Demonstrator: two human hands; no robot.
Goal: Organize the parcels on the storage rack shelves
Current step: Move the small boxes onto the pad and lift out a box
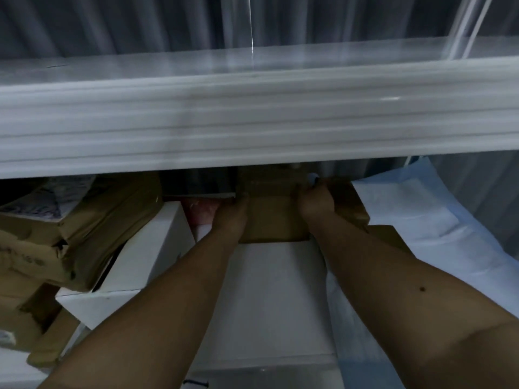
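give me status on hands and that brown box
Left hand and right hand grip brown box by its sides. Box on white box, under shelf beam. Parcels crowd both sides.

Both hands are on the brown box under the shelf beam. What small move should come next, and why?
Probably slide the brown cardboard box a bit further back. The left hand and right hand hold its two sides, it rests on the white box, and its far end already lies under the shelf beam, so lifting looks blocked.
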